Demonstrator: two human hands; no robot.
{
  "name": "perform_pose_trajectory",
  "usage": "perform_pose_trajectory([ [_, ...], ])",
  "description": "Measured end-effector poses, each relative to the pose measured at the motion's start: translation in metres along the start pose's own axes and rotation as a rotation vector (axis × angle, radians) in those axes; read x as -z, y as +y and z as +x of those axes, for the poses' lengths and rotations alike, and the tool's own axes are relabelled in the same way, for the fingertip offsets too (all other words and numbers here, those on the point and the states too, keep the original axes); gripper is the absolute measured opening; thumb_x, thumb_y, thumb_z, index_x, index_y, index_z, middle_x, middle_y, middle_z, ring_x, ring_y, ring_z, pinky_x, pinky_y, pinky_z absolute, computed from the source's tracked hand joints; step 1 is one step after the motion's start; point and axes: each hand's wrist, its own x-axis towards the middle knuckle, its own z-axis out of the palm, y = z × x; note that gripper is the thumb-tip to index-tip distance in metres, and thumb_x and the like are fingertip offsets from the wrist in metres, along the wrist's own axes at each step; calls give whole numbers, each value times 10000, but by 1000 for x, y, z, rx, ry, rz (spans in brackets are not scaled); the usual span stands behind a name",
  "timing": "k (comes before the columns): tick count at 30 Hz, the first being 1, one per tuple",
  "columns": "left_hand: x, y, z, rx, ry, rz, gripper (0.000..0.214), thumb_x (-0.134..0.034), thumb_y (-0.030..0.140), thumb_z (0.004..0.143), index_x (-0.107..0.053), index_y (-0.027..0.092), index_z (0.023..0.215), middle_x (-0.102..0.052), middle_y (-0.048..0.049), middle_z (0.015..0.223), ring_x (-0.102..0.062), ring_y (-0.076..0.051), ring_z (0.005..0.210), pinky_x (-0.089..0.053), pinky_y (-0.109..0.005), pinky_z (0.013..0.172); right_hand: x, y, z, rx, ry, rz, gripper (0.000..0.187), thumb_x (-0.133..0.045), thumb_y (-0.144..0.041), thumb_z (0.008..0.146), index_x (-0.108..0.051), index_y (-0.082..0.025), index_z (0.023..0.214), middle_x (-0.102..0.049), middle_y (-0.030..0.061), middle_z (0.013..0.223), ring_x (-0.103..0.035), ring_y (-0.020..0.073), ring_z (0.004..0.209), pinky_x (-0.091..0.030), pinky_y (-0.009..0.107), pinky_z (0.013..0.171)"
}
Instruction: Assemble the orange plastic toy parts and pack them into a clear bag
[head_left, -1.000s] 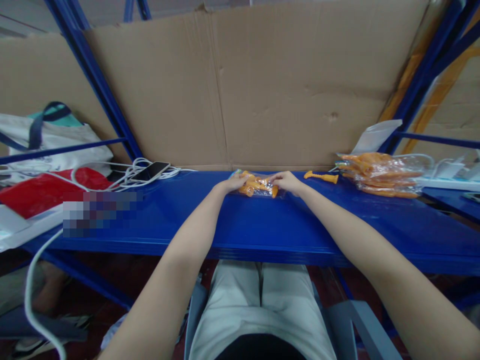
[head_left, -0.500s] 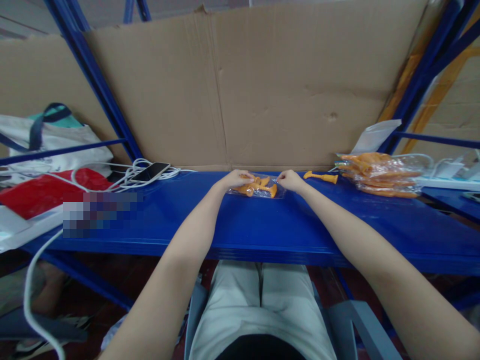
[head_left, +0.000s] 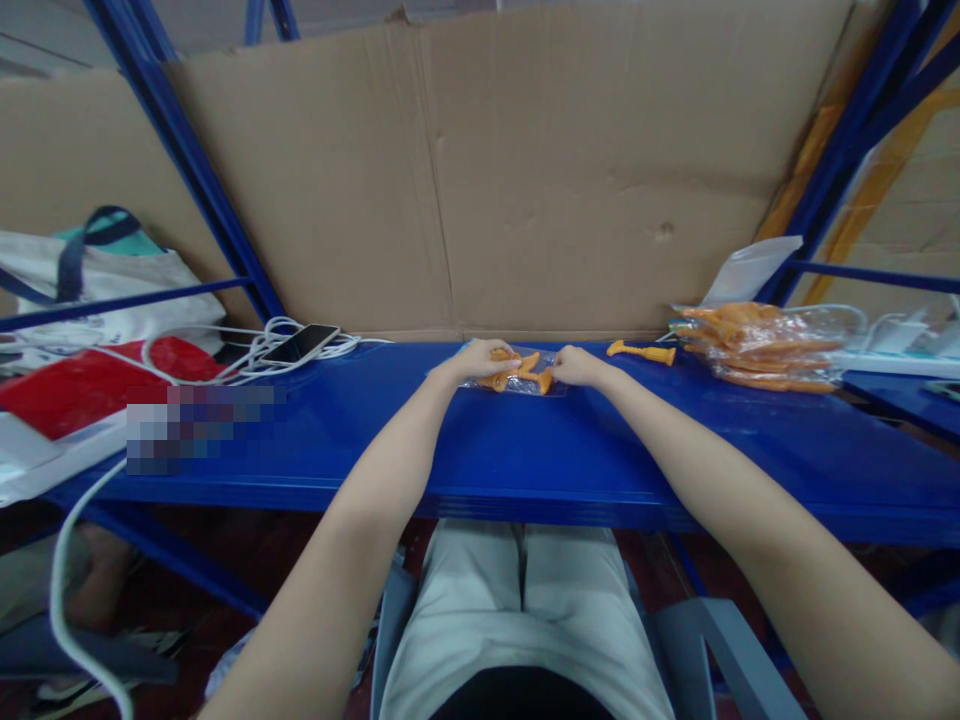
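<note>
A clear plastic bag (head_left: pixel 556 388) lies on the blue table, with several orange hammer-shaped plastic pieces (head_left: pixel 525 380) in it. My left hand (head_left: pixel 480 360) is closed over the bag's left side, its fingers resting against the orange pieces. At the bag's right end, my right hand (head_left: pixel 577 366) pinches the plastic, fingertips close to one orange piece. Which layer of film the right fingers hold is too small to tell. To the right of my right hand, one loose orange hammer-shaped piece (head_left: pixel 641 353) lies on the table.
Filled bags of orange pieces (head_left: pixel 757 350) are stacked at the right. A phone (head_left: pixel 301 344) rests on coiled white cables (head_left: pixel 274 340) at the left, near a red bag (head_left: pixel 180 357) and a cloth tote (head_left: pixel 142 290). A cardboard sheet (head_left: pixel 525 180) stands behind the blue table (head_left: pixel 495 450).
My right hand has moved slightly left, closer to the orange pieces. My left hand has shifted a little right, its fingers reaching further over the bag.
</note>
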Motion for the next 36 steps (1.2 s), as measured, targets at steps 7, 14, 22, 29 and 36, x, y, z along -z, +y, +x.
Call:
perform_pose_trajectory([
  [7,3,9,-4,-10,-77,22,367,-603,442,804,-712,205,1061,-691,-43,1189,-608,-220,1131,-416,-304,989,-3,-1,0,-25,-41,334,193,-583,-100,709,-621,-135,523,-545,-15,493,-465,82,466,-322,201,461],
  [14,1,8,1,14,-63,-8,356,-555,414,830,-715,196,1062,-700,-45,1169,-599,-220,1144,-414,-299,1000,-4,-2,-2,-43,-59,536,197,-595,-82,699,-627,-133,511,-579,-1,517,-474,79,479,-375,200,487],
  [22,-4,5,4,-34,-40,69,285,-614,320,788,-740,228,1026,-666,-28,1240,-579,-217,1199,-378,-336,1072,-7,-3,-2,-14,-52,518,187,-612,-119,718,-654,-126,537,-608,12,539,-468,71,457,-382,191,467],
  [29,-10,8,6,-28,-36,-2,357,-568,367,840,-717,172,1098,-669,-67,1232,-592,-232,1171,-423,-327,1024,-7,-3,-3,14,-69,551,181,-591,-93,723,-682,-124,570,-643,17,587,-479,69,476,-403,184,491],
  [36,-6,38,-1,-199,55,160,346,-557,362,832,-704,167,1077,-683,-86,1114,-621,-210,1036,-458,-325,935,-9,-2,-1,74,-94,553,178,-562,-31,711,-710,-114,654,-645,15,593,-517,73,508,-442,175,530],
])
